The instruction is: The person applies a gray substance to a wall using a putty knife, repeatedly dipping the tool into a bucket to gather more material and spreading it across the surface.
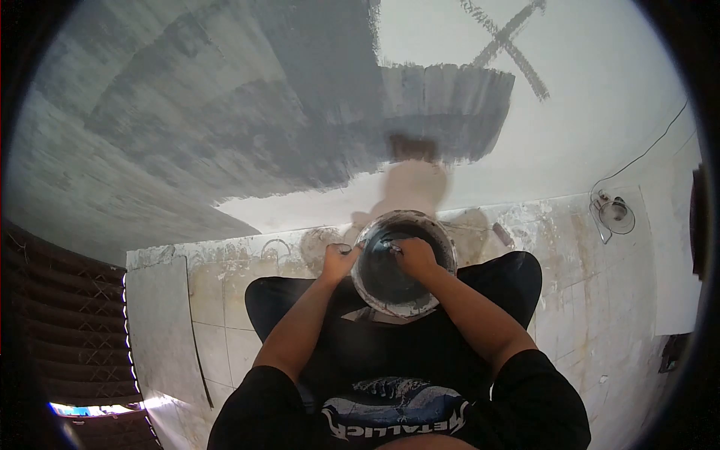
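A round bucket [362, 289] with a paint-smeared rim stands between my bent legs, dark grey paint [394, 281] inside it. My left hand [341, 261] is closed at the left side of the rim and appears to grip it. Over the mouth of the bucket, my right hand [415, 256] has its fingers closed around something small with a light tip; most of it is hidden, so I cannot make out its kind.
Ahead rises a white wall [540, 165] partly coated with grey paint [315, 97]. On the stained tile floor [570, 315] lie a grey board [161, 322] at left and a small brownish block [502, 235]. A round wire-framed fan-like object [616, 215] with a cord is at right.
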Demonstrator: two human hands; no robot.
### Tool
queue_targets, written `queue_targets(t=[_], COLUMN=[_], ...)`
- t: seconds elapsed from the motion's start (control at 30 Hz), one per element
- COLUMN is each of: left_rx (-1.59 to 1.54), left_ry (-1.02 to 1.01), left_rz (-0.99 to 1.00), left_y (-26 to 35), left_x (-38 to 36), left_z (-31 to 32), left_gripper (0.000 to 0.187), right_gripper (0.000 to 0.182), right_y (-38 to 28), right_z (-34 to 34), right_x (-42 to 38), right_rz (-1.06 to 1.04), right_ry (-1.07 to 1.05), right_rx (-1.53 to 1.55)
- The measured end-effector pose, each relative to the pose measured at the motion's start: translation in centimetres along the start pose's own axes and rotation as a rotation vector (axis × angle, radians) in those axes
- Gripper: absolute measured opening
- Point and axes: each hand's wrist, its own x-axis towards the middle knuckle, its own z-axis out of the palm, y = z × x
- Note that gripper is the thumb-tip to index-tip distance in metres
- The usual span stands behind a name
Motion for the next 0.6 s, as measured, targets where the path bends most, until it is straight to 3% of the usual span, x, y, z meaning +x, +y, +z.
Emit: queue_targets(t=[0.1,0.2,0.3,0.4,0.5,0.6], left_rx=[-0.178,-0.095,-0.154,-0.063,-0.072,-0.106], left_ry=[-0.129,-0.230,-0.192,-0.231,-0.169,-0.232], left_rz=[-0.131,-0.242,-0.182,-0.262,-0.261,-0.283], left_y=[-0.8,-1.2,-1.5,-2.2,1.5,-0.6], left_x=[0.1,0.3,0.2,0.5,-0.1,0.4], left_z=[0.8,0.3,0.6,0.2,-0.3,0.0], left_gripper=[0.040,0.039,0.040,0.039,0.039,0.039], right_gripper=[0.021,0.024,0.025,0.029,0.029,0.031], right_y=[0.6,0.7,0.7,0.5,1.9,2.1], right_z=[0.4,0.7,1.0,0.9,2.3,2.3], right_x=[-0.1,-0.3,-0.3,-0.1,0.0,-0.1], right_rz=[-0.060,-0.098,-0.055,-0.039,-0.081,-0.083], right_ry=[-0.028,-0.054,-0.079,-0.128,-0.074,-0.072], right_rx=[-0.063,-0.065,-0.059,-0.077,-0.033,-0.012])
